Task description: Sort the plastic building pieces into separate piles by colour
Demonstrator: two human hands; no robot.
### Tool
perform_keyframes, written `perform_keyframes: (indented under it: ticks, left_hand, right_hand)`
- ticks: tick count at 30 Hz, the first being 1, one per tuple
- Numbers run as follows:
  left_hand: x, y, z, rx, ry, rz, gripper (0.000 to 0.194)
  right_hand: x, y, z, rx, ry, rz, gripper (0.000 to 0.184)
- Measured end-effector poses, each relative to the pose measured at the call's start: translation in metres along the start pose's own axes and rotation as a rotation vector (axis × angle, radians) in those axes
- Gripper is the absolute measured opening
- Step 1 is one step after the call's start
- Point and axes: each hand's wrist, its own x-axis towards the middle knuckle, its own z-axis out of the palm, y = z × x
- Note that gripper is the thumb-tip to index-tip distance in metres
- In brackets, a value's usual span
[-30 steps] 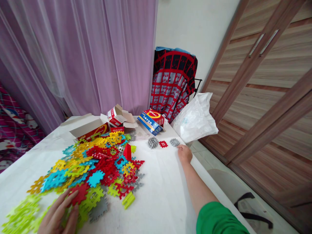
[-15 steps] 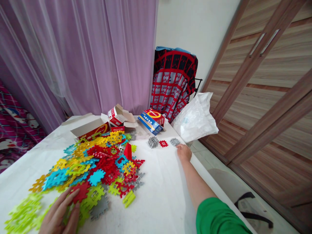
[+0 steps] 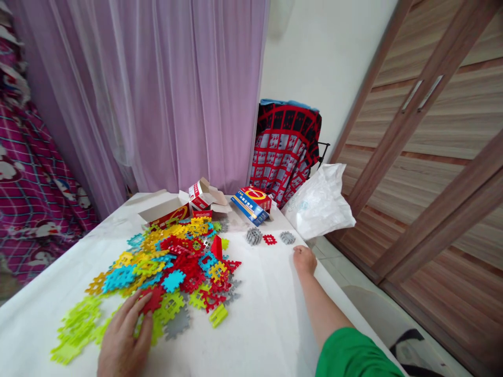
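My left hand (image 3: 128,332) lies over the near-left part of a heap of flat interlocking plastic pieces, fingers stretched and apart. Its fingertips touch a red square piece (image 3: 152,299); a lime green piece (image 3: 171,306) and a grey piece (image 3: 177,322) lie just right of that. Near the table's right edge rests my right hand (image 3: 305,259), its fingers curled in, with nothing visible in them. A small grey stack (image 3: 287,237) sits just beyond it, apart from the fingers. To the left of this stack are a red piece (image 3: 269,239) and a taller grey stack (image 3: 253,236).
Opened red-and-white cartons (image 3: 167,212) stand behind the heap. A blue and red box (image 3: 251,204) is at the table's back right. Beside it a white plastic bag (image 3: 320,201) bulges past the edge. Wooden wardrobe doors (image 3: 424,157) rise on the right.
My right hand has come off the grey stack and drawn slightly back toward me. My left hand stays at the red square piece. The whole view has shifted a little.
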Motion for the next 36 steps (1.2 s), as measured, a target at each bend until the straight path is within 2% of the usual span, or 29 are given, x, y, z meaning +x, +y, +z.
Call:
perform_keyframes:
  ticks: [3,12,17,20,25,30,36]
  left_hand:
    - [0.0,0.005,0.0,0.008,0.009,-0.015,0.032]
    - [-0.005,0.028,-0.003,0.079,-0.124,-0.09,0.036]
    - [-0.012,0.038,-0.012,0.081,-0.185,-0.12,0.039]
    - [-0.02,0.042,-0.021,0.111,-0.192,-0.195,0.04]
    - [-0.029,0.045,-0.03,0.208,-0.164,-0.406,0.046]
    - [-0.029,0.041,-0.025,0.261,-0.179,-0.518,0.052]
    - [-0.014,0.016,-0.025,0.239,-0.208,-0.449,0.049]
  right_hand:
    - [-0.016,0.003,-0.005,0.02,-0.015,-0.041,0.037]
    - [-0.07,0.005,-0.018,0.109,-0.121,-0.13,0.036]
    - [-0.104,-0.002,-0.02,0.158,-0.164,-0.181,0.036]
    - [-0.122,-0.008,-0.022,0.17,-0.186,-0.207,0.036]
    - [-0.145,-0.016,-0.025,0.167,-0.247,-0.243,0.038]
    - [-0.154,-0.014,-0.018,0.2,-0.249,-0.272,0.037]
    - [-0.163,-0.013,-0.009,0.275,-0.213,-0.266,0.032]
